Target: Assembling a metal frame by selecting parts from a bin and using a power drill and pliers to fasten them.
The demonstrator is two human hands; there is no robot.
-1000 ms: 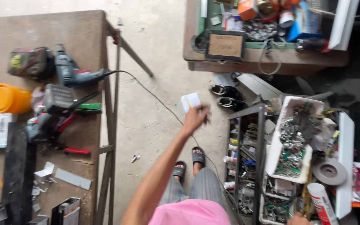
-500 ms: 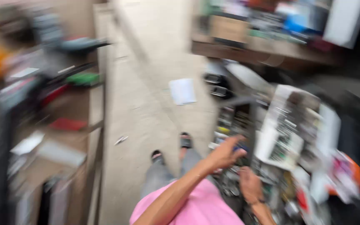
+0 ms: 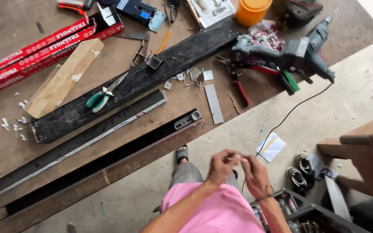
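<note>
I see both hands meeting at about five o'clock, over the lap. My left hand (image 3: 222, 167) and right hand (image 3: 255, 173) pinch a tiny part (image 3: 237, 156) between the fingertips; what it is I cannot tell. On the workbench (image 3: 5, 34) at eleven o'clock the pliers (image 3: 102, 96), metal rail (image 3: 109, 149) and drill (image 3: 290, 51) lie untouched, so I judge the bench work hasn't started.
</note>
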